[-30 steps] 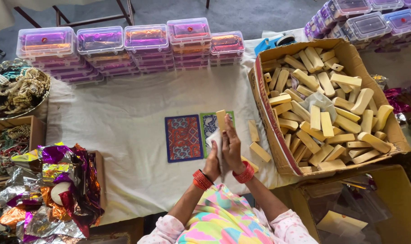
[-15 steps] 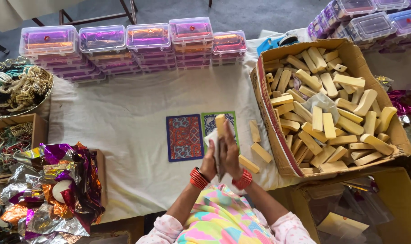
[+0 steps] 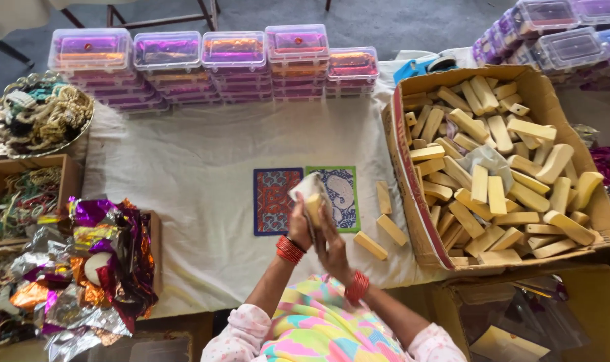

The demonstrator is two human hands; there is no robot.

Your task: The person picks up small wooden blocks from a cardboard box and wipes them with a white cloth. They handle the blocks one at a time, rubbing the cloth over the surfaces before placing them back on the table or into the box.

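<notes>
Both hands meet over the white-clothed tabletop (image 3: 197, 194): the left hand (image 3: 298, 224) and right hand (image 3: 331, 245) are clamped together on a pale yellow rectangular bar (image 3: 313, 208) (partly wrapped in white cloth), its long axis pointing away, upright above two patterned cards (image 3: 272, 201).

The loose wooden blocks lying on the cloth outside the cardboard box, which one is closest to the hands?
The wooden block lying aslant nearest the table's front edge, just right of the right hand; the other two lie farther back, toward the box.
</notes>
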